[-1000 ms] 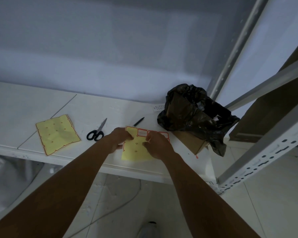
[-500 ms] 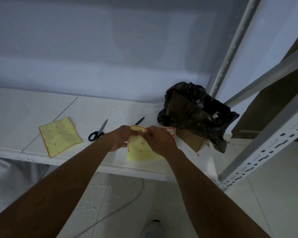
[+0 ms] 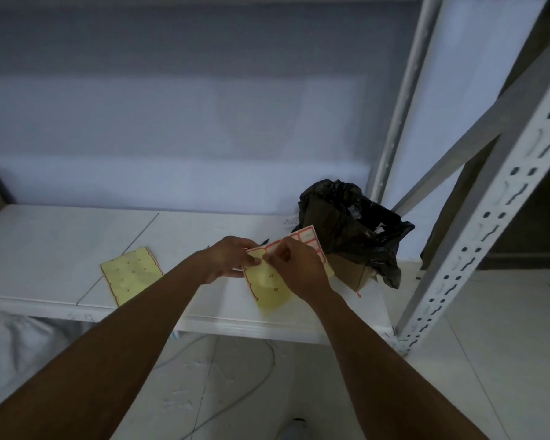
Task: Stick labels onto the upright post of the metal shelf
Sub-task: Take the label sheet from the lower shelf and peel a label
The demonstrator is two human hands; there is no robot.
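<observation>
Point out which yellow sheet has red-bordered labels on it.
The held sheet, gripped by left hand and right hand, labels at its far end; the loose sheet on the shelf is bare backing.

No wording is reading legibly anywhere in the frame. At centre, the red-bordered labels (image 3: 308, 237) on the label sheet (image 3: 269, 287) are showing blank faces. Just above them, a small white slip (image 3: 291, 221) is lying on the shelf board (image 3: 204, 227) beside the black bag (image 3: 346, 223); it is carrying dark print too small to make out. At centre left, the yellow backing sheet (image 3: 131, 276) is showing only small dots and a red edge, no writing.
</observation>
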